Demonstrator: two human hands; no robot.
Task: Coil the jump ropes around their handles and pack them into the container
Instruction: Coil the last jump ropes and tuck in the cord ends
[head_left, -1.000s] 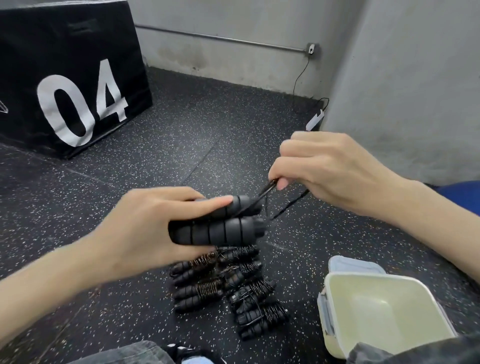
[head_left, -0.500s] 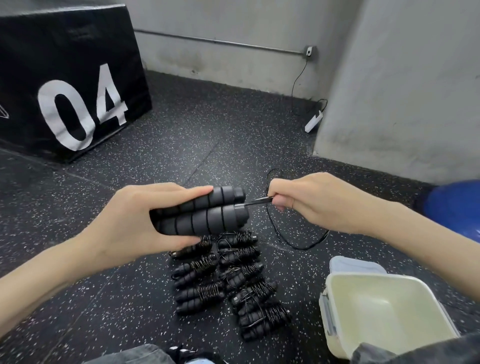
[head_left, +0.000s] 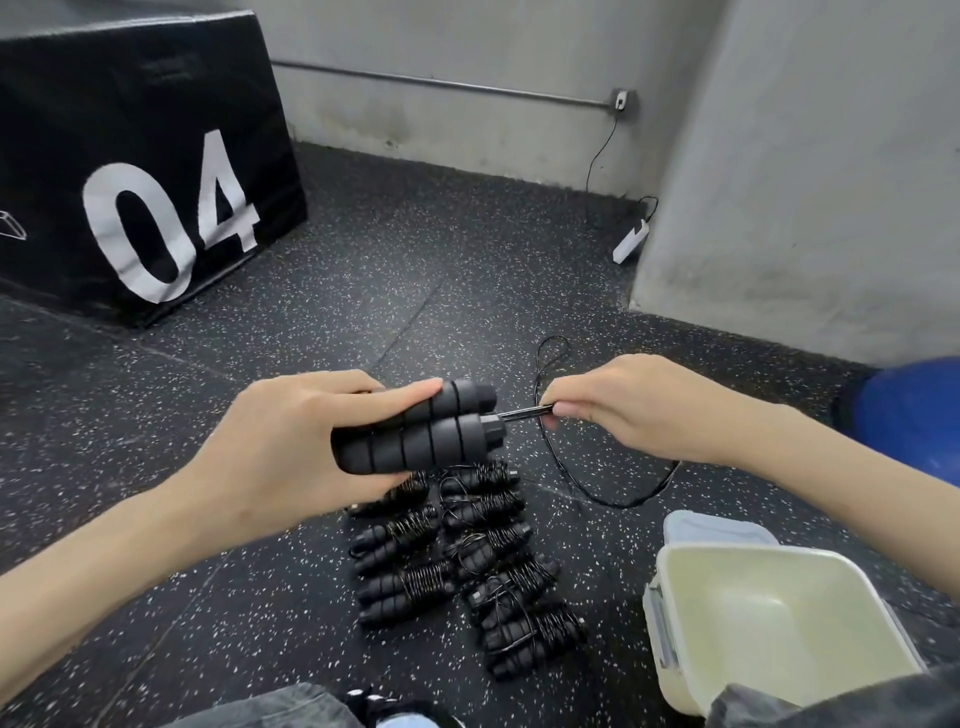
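My left hand (head_left: 291, 441) grips two black ribbed jump rope handles (head_left: 426, 439) side by side, held level above the floor. My right hand (head_left: 634, 410) pinches the thin black rope (head_left: 524, 414) just where it leaves the handle ends. The rest of that rope loops loosely on the floor (head_left: 613, 499) below my right hand. Several coiled jump ropes (head_left: 467, 561) lie in two rows on the floor under my hands. A pale green container (head_left: 769, 623) stands open at the lower right, nothing visible inside.
The container's grey lid (head_left: 717, 527) lies behind it. A black box marked 04 (head_left: 145, 171) stands at the far left. A grey wall corner (head_left: 779, 208) rises at the right, with a white power strip (head_left: 631, 241) at its foot. A blue ball (head_left: 914, 415) sits at the right edge.
Both hands have dropped lower and the handles have turned level. My right hand moved down toward the handle ends, and the rope's loose loop now lies on the floor.
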